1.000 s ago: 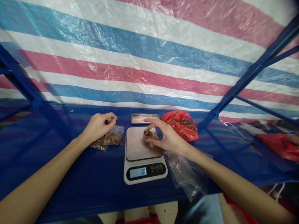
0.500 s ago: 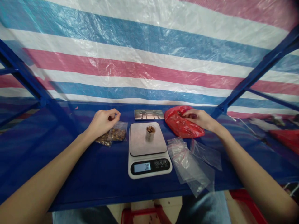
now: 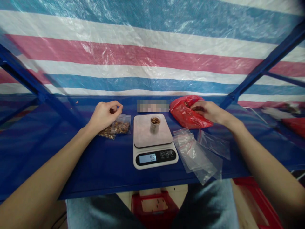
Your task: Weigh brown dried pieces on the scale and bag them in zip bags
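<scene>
while right hand dips into red bag and left hand curls, grasp unclear in both, small cup between them looks light and tippable, best pinched by its sides.

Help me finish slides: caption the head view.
Cup of brown pieces on a scale, right hand at a red bag.

striped plastic sheeting; blue tabletop; blue metal frame
</scene>
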`<state>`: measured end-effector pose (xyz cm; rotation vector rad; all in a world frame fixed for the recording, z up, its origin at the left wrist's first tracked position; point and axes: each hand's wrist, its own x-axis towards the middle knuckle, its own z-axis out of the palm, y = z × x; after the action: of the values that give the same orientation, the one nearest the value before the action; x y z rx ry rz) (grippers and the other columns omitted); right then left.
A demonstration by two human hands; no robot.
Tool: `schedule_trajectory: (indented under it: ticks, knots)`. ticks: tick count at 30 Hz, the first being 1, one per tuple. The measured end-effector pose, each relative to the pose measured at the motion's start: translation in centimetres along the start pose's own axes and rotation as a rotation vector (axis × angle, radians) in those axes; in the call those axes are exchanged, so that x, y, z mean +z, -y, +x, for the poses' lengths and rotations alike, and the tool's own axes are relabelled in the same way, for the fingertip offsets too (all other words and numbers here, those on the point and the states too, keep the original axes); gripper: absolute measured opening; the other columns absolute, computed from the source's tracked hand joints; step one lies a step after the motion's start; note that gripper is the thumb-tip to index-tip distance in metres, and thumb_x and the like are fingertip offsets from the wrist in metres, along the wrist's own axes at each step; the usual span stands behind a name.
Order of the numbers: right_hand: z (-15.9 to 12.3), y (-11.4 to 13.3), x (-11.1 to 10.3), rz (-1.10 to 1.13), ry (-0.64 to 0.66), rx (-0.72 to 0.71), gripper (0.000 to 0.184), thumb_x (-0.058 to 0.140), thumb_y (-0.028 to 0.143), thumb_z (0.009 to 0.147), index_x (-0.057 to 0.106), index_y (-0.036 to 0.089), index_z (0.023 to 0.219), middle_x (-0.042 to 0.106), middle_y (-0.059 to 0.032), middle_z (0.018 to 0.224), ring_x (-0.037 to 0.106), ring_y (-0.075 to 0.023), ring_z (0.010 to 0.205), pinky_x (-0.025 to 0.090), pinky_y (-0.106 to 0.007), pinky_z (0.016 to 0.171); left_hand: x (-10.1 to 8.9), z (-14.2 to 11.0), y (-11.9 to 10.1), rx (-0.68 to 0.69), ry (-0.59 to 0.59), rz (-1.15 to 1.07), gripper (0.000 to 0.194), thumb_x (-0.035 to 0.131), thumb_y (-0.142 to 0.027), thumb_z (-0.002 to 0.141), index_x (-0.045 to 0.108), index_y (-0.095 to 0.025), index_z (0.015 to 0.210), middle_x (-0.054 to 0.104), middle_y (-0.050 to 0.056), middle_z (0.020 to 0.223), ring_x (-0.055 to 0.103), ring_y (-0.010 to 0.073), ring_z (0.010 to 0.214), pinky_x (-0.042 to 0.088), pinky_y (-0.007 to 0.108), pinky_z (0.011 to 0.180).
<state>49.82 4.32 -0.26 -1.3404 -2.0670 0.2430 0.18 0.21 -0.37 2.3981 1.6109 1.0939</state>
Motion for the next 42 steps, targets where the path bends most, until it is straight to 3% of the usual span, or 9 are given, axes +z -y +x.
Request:
schedule_trajectory:
  ticks: [4,9,18,20,23,27,30,34,42]
  knots:
    - [0.2,0.4,0.1,-0.016,0.176,-0.07,0.02,0.067,0.017,0.082,0.084,0.022,0.09,0.084,-0.0078,0.1,0.079,-0.0271,0.091,0.066,-0.043,0.09,0.0,0.0,0.0,-0.014,0.014,-0.002,0.031,0.058,-0.043,0.093,0.073,-0.019,0.082,0.063,-0.002,0.061,0.054,0.0133,0.056,0.039,0.026,0.061]
    - [0.3,0.8,-0.5,-0.078,0.098,-0.094,0.02,0.069,0.034,0.089,0.084,0.023,0.096,0.085,-0.0096,0.104,0.079,-0.0313,0.096,0.063,-0.046,0.094,0.0,-0.1,-0.1,-0.017,0.013,-0.005,0.03,0.058,-0.042,0.093,0.073,-0.019,0.082,0.065,-0.002,0.062,0.055,0.0133,0.057,0.039,0.027,0.062]
    - [0.0,2.1,-1.0,-0.099,-0.059,-0.04,0.023,0.073,0.041,0.091,0.086,0.023,0.093,0.085,-0.0106,0.099,0.079,-0.0318,0.086,0.062,-0.045,0.083,0.0,0.0,-0.3,-0.003,-0.002,-0.012,0.03,0.058,-0.043,0.093,0.073,-0.019,0.081,0.055,-0.004,0.056,0.051,0.0128,0.054,0.036,0.027,0.059]
    - [0.1,3.5,-1.3,-0.066,-0.143,-0.036,0.025,0.074,0.044,0.091,0.085,0.022,0.096,0.085,-0.0112,0.101,0.079,-0.0317,0.088,0.062,-0.045,0.085,0.0,0.0,-0.4,0.003,-0.003,-0.016,0.03,0.058,-0.042,0.093,0.072,-0.019,0.08,0.053,-0.004,0.055,0.049,0.0126,0.053,0.036,0.027,0.059]
    - [0.3,7.7,-1.1,0.039,-0.198,-0.049,0.027,0.076,0.046,0.093,0.084,0.021,0.102,0.084,-0.0105,0.098,0.078,-0.0295,0.086,0.062,-0.043,0.085,0.0,0.1,-0.5,0.014,0.014,-0.023,0.03,0.057,-0.042,0.092,0.072,-0.02,0.079,0.052,-0.004,0.055,0.049,0.0127,0.053,0.036,0.026,0.06]
    - [0.2,14.5,1.3,0.159,0.001,-0.231,0.021,0.075,0.039,0.097,0.084,0.022,0.104,0.084,-0.0088,0.108,0.079,-0.0269,0.096,0.062,-0.04,0.091,-0.1,0.0,-0.4,0.011,0.019,-0.032,0.031,0.056,-0.043,0.092,0.073,-0.019,0.081,0.054,-0.004,0.055,0.052,0.0129,0.053,0.036,0.026,0.06]
    - [-0.1,17.4,3.7,0.189,0.07,-0.395,0.017,0.074,0.031,0.099,0.083,0.022,0.11,0.084,-0.007,0.106,0.08,-0.0242,0.096,0.063,-0.037,0.09,0.0,0.0,-0.4,0.015,0.015,-0.03,0.031,0.056,-0.043,0.093,0.072,-0.019,0.08,0.051,-0.005,0.054,0.05,0.0124,0.052,0.035,0.026,0.06]
    - [-0.8,18.1,5.7,0.078,0.018,-0.532,0.018,0.073,0.027,0.102,0.081,0.021,0.116,0.084,-0.0081,0.112,0.079,-0.0248,0.104,0.062,-0.038,0.093,0.1,0.0,-0.4,0.009,0.035,-0.037,0.032,0.055,-0.041,0.094,0.072,-0.018,0.08,0.052,-0.004,0.055,0.05,0.012,0.053,0.034,0.026,0.06]
    - [-1.5,18.3,6.2,-0.05,-0.032,-0.619,0.019,0.072,0.026,0.102,0.08,0.019,0.118,0.085,-0.0081,0.114,0.077,-0.0305,0.119,0.061,-0.045,0.099,0.1,0.0,-0.1,-0.004,0.043,-0.031,0.032,0.055,-0.042,0.093,0.073,-0.018,0.082,0.055,-0.003,0.056,0.052,0.0127,0.054,0.034,0.027,0.061]
